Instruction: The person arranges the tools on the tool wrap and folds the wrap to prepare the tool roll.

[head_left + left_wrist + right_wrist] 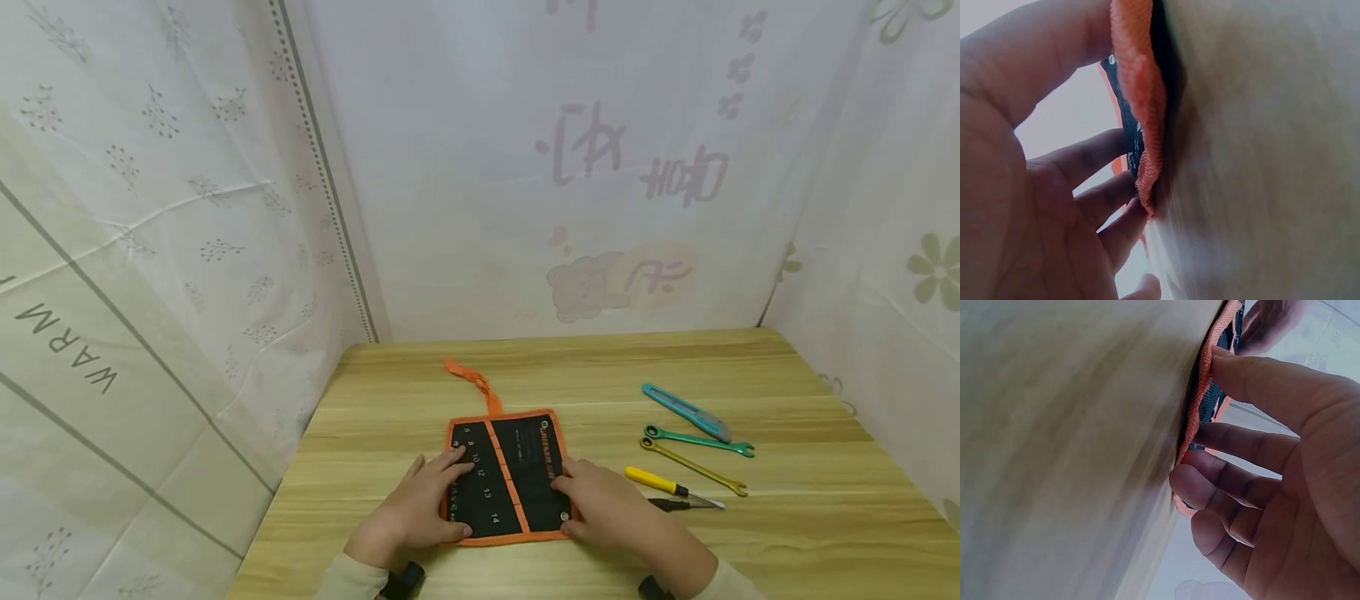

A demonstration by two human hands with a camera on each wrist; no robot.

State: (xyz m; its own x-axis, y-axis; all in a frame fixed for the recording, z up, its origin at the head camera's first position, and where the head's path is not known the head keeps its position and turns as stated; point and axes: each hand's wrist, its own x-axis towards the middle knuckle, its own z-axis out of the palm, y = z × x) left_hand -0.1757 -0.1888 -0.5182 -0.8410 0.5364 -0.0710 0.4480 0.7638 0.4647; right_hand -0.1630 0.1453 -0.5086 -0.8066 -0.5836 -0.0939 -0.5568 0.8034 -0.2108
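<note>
A black tool pouch (483,492) with orange edging lies flat on the wooden table, its pockets marked with numbers. On its left part rests the left hand (420,504), fingers spread over the numbered side and thumb at the lower edge. The right hand (611,510) touches the pouch's right edge, with its thumb near the lower right corner. In the left wrist view the left hand (1041,181) has its fingertips on the pouch beside the orange edging (1144,87). The right wrist view shows the right hand (1285,469) with thumb and bent fingers along the orange border (1197,400).
An orange strap (476,379) extends from the pouch's top. To the right lie a blue utility knife (686,411), a green wrench (701,440), a yellow-green wrench (693,467), a yellow-handled screwdriver (656,480) and a black-handled tool (671,504), partly behind the right hand. Patterned curtains surround the table (360,392).
</note>
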